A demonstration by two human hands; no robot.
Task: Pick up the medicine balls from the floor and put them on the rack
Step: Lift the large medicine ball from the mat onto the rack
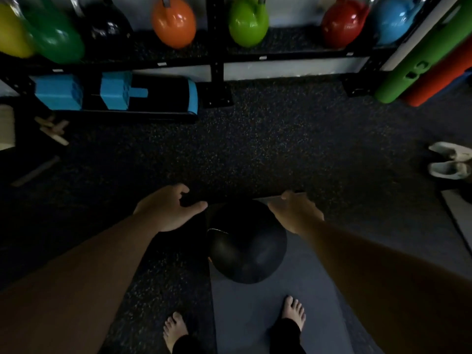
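Observation:
A black medicine ball point(245, 247) lies on the floor just ahead of my bare feet, partly on a grey mat point(258, 320). My left hand point(169, 209) hovers to the ball's upper left, fingers spread, holding nothing. My right hand point(296, 213) hovers over the ball's upper right edge, also spread and empty. Whether either hand touches the ball I cannot tell. The black rack point(217, 60) stands at the far side of the floor.
Several coloured kettlebells point(173, 21) sit on the rack's low shelf. A blue and black bag point(115, 94) lies under it at left. Green and orange rollers point(419, 62) lean at right. White shoes point(450, 160) lie at the right edge, wooden pieces point(52, 130) at left.

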